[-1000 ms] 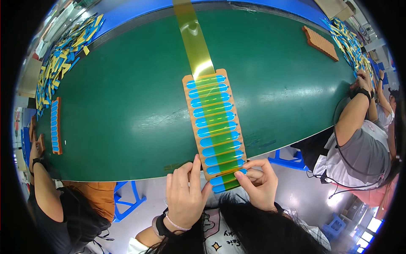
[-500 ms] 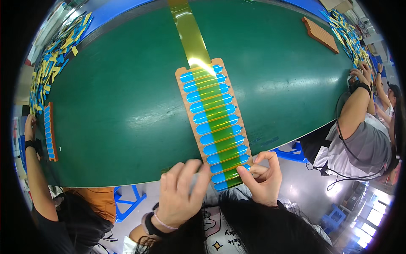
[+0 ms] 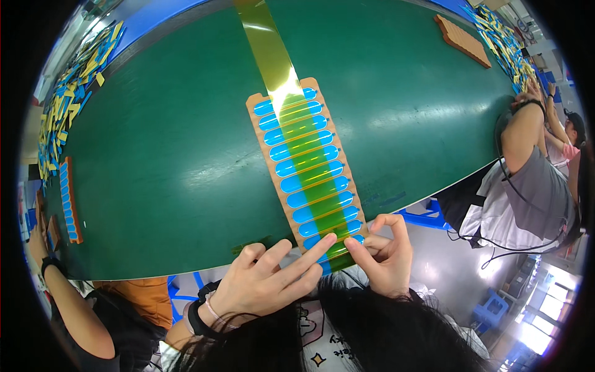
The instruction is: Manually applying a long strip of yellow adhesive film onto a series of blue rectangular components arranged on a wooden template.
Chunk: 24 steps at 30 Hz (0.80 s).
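Observation:
A long brown tray [image 3: 253, 113] lies in front of me, its near end by the table edge. Blue rounded strips [image 3: 271, 137] sit across it in a row. Down the middle runs a transparent yellow film [image 3: 271, 53], which reaches beyond the tray's far end. My left hand [image 3: 266, 279] is open, palm down, with outstretched fingers touching the film near the tray's near end. At the near right corner my right hand [image 3: 387, 260] is closed, thumb on top, pinching the tray's edge; whether it also grips the film's end is hidden.
The green table [image 3: 167, 149] has a loose yellowish-green scrap [image 3: 251, 245] at its near edge. Piles of blue and yellow strips [image 3: 77, 93] lie far left and far right. Another tray [image 3: 69, 201] is at left, stacked trays [image 3: 462, 40] at far right. Co-workers sit both sides.
My left hand has moved right and its fingers have come down on the film. My right hand keeps its pinch. The yellowish-green scrap shows now left of the tray.

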Each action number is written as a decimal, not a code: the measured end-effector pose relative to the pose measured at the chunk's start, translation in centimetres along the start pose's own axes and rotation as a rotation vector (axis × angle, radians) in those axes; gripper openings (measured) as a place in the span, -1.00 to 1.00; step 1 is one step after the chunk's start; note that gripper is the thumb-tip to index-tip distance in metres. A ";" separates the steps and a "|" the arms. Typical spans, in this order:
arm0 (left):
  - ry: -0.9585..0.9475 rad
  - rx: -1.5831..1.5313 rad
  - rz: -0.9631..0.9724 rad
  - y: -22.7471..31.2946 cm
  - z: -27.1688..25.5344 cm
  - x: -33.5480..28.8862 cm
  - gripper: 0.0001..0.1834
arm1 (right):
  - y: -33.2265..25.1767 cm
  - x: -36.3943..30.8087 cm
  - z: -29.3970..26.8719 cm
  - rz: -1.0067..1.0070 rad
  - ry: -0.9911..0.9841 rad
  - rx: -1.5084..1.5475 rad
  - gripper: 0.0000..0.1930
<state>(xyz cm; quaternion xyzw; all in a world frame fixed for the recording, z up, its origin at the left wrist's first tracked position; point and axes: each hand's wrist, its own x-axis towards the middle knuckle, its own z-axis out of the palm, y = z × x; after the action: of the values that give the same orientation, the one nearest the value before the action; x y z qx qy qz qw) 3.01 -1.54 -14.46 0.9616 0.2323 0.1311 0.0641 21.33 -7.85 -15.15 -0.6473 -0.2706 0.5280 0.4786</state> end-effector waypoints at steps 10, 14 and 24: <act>-0.043 -0.007 0.095 0.0 -0.5 0.3 -0.91 | -5.7 1.7 -0.9 -0.505 -0.330 -0.602 -0.70; -0.011 -0.053 0.064 0.0 -0.6 0.2 -0.89 | -6.9 2.3 0.6 -0.379 -0.426 -0.757 -0.62; -0.001 -0.433 0.023 -1.3 -2.6 2.1 -0.82 | -6.9 2.5 1.4 -0.581 -0.410 -0.832 -0.56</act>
<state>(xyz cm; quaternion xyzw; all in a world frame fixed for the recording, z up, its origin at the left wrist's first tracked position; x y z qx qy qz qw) 3.48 0.73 -11.72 0.9280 0.1877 0.1784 0.2679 21.81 -2.52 -9.99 -0.5643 -0.7121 0.3379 0.2455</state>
